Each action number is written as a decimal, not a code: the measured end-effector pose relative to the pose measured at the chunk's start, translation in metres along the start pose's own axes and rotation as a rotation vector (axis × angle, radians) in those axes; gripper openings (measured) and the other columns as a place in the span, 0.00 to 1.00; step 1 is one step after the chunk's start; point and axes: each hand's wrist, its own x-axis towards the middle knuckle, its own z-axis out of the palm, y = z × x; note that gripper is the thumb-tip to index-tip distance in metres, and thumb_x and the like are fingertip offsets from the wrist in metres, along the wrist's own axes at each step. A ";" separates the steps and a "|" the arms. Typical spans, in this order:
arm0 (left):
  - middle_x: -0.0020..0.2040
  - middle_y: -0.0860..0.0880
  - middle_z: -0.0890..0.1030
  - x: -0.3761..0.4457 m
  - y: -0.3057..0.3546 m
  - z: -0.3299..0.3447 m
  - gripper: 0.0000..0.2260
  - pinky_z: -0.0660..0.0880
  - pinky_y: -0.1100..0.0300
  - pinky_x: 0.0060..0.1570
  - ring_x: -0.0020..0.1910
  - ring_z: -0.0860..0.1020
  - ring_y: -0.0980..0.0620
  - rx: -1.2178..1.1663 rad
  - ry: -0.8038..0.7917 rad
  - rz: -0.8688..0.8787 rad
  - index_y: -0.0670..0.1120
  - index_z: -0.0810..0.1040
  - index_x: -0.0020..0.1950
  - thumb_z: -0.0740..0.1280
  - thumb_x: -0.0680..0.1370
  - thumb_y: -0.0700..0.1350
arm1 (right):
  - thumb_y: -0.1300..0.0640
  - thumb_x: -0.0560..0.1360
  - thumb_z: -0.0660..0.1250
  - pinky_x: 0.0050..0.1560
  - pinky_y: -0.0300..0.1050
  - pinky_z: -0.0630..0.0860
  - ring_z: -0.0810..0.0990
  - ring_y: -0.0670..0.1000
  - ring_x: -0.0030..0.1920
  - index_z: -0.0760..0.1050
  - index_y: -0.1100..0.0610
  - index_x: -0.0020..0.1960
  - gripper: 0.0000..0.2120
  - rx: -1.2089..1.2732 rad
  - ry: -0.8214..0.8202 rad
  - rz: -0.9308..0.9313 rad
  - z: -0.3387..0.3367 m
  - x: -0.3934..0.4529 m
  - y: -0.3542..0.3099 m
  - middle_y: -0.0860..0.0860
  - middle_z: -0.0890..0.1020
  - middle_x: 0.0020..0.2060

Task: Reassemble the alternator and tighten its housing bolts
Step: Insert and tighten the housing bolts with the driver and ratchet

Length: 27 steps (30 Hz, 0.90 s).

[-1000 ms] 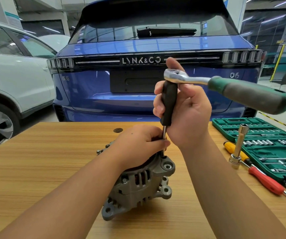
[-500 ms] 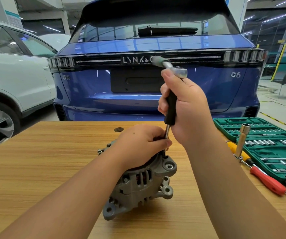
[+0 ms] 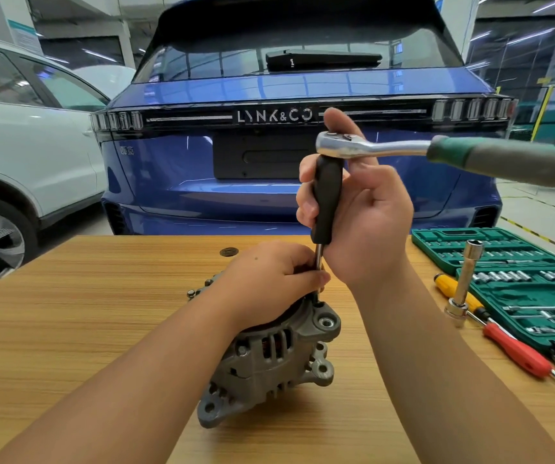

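Resting under the left hand (image 3: 269,279), the alternator (image 3: 269,360) sits below the right hand (image 3: 363,216).

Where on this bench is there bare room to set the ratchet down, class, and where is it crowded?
Free: the table left of the alternator, out to its left edge, and the strip in front of the alternator. Crowded: the right side, with the green socket case, two screwdrivers and an upright socket extension.

Blue car (image 3: 302,95) (white car (image 3: 18,145) beside)
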 end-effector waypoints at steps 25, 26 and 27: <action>0.48 0.58 0.84 -0.001 0.006 -0.002 0.08 0.79 0.49 0.53 0.49 0.80 0.59 0.004 -0.014 -0.035 0.58 0.81 0.54 0.64 0.82 0.57 | 0.63 0.80 0.62 0.33 0.39 0.70 0.68 0.49 0.32 0.72 0.45 0.66 0.18 -0.190 0.080 -0.044 0.001 0.001 0.000 0.53 0.74 0.41; 0.48 0.59 0.84 -0.001 0.006 -0.002 0.08 0.79 0.50 0.54 0.49 0.80 0.59 0.004 -0.015 -0.035 0.58 0.81 0.54 0.64 0.82 0.57 | 0.62 0.80 0.62 0.33 0.39 0.69 0.68 0.49 0.32 0.72 0.45 0.66 0.18 -0.201 0.074 -0.047 0.002 0.002 0.002 0.53 0.73 0.41; 0.48 0.59 0.84 -0.001 0.007 -0.002 0.08 0.79 0.50 0.54 0.49 0.80 0.59 0.002 -0.015 -0.037 0.58 0.81 0.55 0.64 0.82 0.57 | 0.62 0.80 0.62 0.33 0.40 0.69 0.68 0.49 0.32 0.73 0.45 0.66 0.18 -0.195 0.073 -0.044 0.002 0.002 0.002 0.53 0.72 0.41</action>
